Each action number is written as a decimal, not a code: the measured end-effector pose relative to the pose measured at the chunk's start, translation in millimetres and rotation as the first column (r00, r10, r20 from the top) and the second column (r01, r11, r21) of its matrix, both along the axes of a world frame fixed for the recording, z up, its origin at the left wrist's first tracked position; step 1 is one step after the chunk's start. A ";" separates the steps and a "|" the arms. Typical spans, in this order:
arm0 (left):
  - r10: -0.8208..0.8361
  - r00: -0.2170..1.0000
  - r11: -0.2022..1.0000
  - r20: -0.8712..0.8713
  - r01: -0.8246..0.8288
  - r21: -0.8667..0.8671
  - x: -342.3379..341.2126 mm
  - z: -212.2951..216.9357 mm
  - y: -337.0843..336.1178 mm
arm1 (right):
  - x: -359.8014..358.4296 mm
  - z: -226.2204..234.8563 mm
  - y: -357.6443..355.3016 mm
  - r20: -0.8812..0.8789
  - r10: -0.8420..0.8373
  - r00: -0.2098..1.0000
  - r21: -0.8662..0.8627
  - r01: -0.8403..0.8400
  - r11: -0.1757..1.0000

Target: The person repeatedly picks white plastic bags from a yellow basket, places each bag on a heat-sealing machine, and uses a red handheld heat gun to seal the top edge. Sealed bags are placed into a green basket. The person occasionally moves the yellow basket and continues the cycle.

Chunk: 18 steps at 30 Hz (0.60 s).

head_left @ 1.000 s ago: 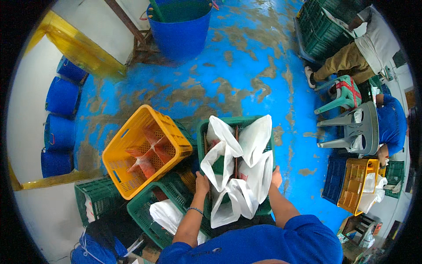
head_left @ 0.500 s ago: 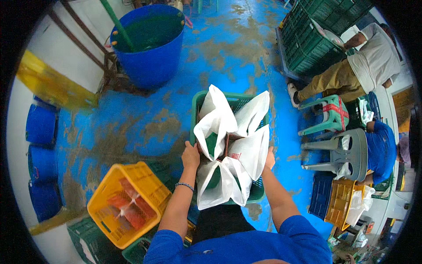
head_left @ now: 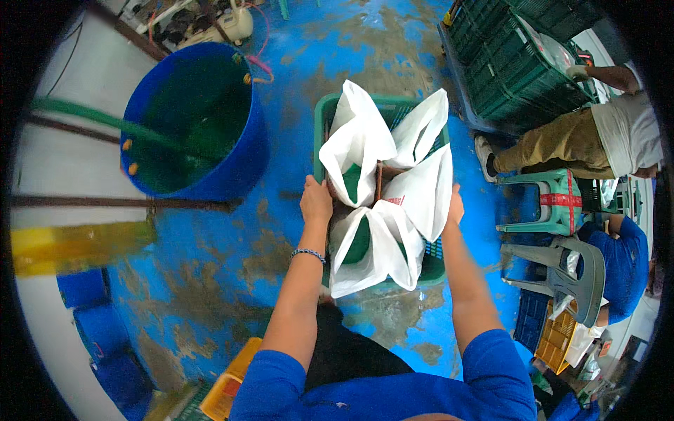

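A green plastic crate is out in front of me, over the blue floor, my two arms stretched toward it. Several white bags stand in it with their tops gaping; green shows inside some of them. At the crate's left side, my left hand is closed on the crate, and a bracelet circles that wrist. My right hand grips the opposite side, its fingers partly hidden behind a bag.
A large blue tub with a green pole stands ahead left. Stacked green crates rise ahead right beside a person in tan trousers. Green and grey stools line the right; a yellow crate sits lower left.
The green crate is farther from my body, both hands still on it. My view has moved forward and turned; the yellow crate has mostly slipped out of sight behind my left arm.
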<state>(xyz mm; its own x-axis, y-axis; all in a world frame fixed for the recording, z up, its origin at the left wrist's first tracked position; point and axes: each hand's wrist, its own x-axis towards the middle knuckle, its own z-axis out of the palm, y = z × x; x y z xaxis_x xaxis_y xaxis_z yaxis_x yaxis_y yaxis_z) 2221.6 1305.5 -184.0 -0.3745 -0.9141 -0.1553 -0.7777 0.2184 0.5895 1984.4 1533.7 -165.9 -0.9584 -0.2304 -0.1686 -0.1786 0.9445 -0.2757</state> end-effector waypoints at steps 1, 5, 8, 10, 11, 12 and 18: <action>-0.006 1.000 1.000 0.007 0.006 0.008 -21.6 1.8 -23.2 | -19.7 3.1 -20.7 -0.014 0.009 1.000 -0.006 -0.009 1.000; -0.048 0.998 0.999 0.038 0.047 0.014 -103.4 14.5 -109.6 | -92.7 22.3 -106.5 -0.026 -0.024 0.999 0.049 0.026 0.998; -0.050 0.998 0.999 0.037 0.051 -0.013 -150.7 29.9 -166.0 | -143.2 38.0 -164.7 0.009 -0.020 1.000 0.027 0.020 0.999; -0.078 0.997 0.997 -0.002 0.078 -0.024 -187.3 34.5 -204.0 | -178.8 42.2 -198.3 0.021 -0.019 1.000 0.019 0.018 1.000; -0.091 0.996 0.995 -0.005 0.091 -0.028 -205.9 34.7 -223.8 | -196.6 40.8 -216.9 0.005 -0.025 1.000 0.002 0.025 1.000; -0.102 0.995 0.995 0.001 0.102 -0.014 -223.6 34.3 -243.9 | -214.4 38.8 -234.4 -0.006 -0.039 0.999 0.002 0.039 0.999; -0.139 0.990 0.989 0.002 0.139 0.050 -342.8 36.9 -379.2 | -324.5 28.8 -358.3 -0.001 -0.085 0.996 -0.016 0.085 0.996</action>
<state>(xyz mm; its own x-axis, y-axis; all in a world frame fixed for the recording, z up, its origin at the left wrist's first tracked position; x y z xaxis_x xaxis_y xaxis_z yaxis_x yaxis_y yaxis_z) 1878.9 926.3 -147.1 -0.4961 -0.8445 -0.2019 -0.7454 0.2949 0.5979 1659.8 1175.5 -137.1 -0.9749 -0.1505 -0.1639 -0.0980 0.9517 -0.2909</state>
